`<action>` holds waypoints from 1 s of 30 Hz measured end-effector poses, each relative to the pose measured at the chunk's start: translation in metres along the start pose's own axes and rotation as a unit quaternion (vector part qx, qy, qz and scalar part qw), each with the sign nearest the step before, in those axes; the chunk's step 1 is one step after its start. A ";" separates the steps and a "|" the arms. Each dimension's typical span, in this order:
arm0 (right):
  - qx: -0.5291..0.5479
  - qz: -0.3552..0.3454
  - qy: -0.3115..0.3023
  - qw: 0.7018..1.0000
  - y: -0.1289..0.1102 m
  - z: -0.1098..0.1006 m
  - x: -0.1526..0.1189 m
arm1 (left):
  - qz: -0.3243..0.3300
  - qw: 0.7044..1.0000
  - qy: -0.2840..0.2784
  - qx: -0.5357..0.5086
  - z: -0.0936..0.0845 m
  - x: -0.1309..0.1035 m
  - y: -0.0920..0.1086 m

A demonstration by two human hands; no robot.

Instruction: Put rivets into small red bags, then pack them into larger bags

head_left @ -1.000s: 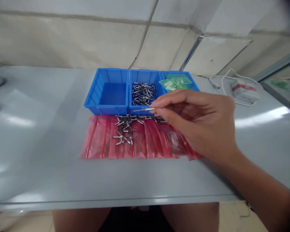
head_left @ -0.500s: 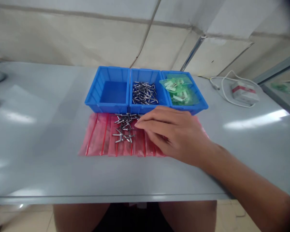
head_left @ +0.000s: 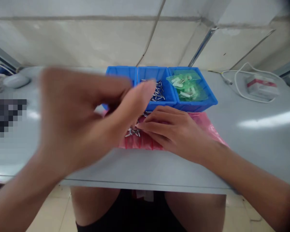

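Note:
My right hand is over the pink plastic bags, with its fingers closed together and the fingertips among loose blind rivets. Whatever it pinches is hidden at the fingertips. My left hand is raised close to the camera, blurred by motion. Its fingers look curled and its thumb is stretched out to the right; whether it holds anything does not show. It covers the left part of the bags and most of the left blue bin. More rivets lie in the middle blue bin.
In the right blue bin are green plastic bags with white pieces inside. A white cable and a red-and-white box lie on the grey table at the right. A pale rounded object is at the far left.
My left hand has come into view from the left, in front of the bins. My right hand stays at the rivets with its fingers closed. The camera view has shifted slightly.

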State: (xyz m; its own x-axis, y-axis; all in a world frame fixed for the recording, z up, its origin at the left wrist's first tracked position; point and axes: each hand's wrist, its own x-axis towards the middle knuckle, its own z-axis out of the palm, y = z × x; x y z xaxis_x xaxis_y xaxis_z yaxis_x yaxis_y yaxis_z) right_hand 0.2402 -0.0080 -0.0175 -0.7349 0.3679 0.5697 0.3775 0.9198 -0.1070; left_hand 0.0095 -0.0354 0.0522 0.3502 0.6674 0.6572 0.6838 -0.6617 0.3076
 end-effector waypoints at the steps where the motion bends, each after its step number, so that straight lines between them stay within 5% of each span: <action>1: -0.002 -0.002 0.002 1.000 0.000 0.000 0.000 | -0.041 0.999 -0.005 0.022 0.006 0.016 0.001; 4: -0.006 0.002 0.004 1.000 -0.001 -0.001 0.001 | -0.052 0.991 -0.050 0.110 0.030 0.062 -0.012; 7: -0.010 0.028 0.019 0.999 -0.004 -0.007 0.002 | -0.027 0.984 -0.080 0.160 0.047 0.078 -0.037; 13: 0.033 0.153 0.117 0.981 -0.006 -0.020 0.005 | 0.088 0.980 -0.050 0.170 0.047 0.031 -0.060; 18: 0.185 0.276 0.227 0.915 -0.004 -0.025 0.010 | 0.225 0.963 0.049 0.136 0.042 0.023 -0.050; 24: 0.264 0.322 0.257 0.872 -0.006 -0.033 0.012 | 0.253 0.960 0.030 0.120 0.040 0.023 -0.036; 30: 0.338 0.287 0.285 0.850 -0.003 -0.032 0.010 | 0.224 0.971 0.018 0.084 0.035 0.007 -0.032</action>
State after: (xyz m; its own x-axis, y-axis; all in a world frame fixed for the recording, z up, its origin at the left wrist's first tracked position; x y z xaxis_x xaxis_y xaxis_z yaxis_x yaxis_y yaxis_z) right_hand 0.2495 -0.0109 0.0144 -0.0745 0.8337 0.5472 0.0307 0.5504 -0.8343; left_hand 0.0124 0.0027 0.0231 0.6164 0.3107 0.7236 0.5637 -0.8157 -0.1300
